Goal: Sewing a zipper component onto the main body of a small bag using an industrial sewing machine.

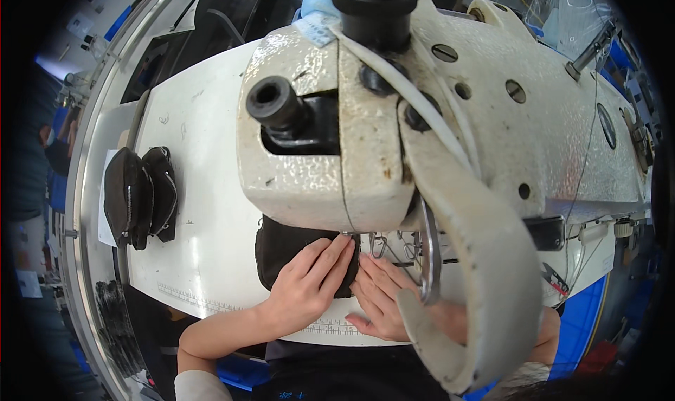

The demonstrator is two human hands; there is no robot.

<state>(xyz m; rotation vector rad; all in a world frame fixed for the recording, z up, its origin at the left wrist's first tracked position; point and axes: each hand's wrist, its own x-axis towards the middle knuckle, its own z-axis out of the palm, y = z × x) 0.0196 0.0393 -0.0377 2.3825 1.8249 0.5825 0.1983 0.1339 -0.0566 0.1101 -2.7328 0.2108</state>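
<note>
My left hand (311, 280) presses on a black fabric piece (278, 243) under the cream sewing machine head (288, 193), its fingers close together with the tips at the needle area, which is mostly hidden. My right hand (380, 304) lies with fingers stretched out at the right edge of the fabric, partly behind the machine's curved white lever (492, 260). A metal bar (432, 267) hangs just above that hand.
Dark zippered pouches (126, 197) stand at the left of the white worktable (190, 260), which has a printed ruler along its front. A light blue cloth (316, 18) sits atop the machine. A small red-and-black tool (555, 281) lies at the right.
</note>
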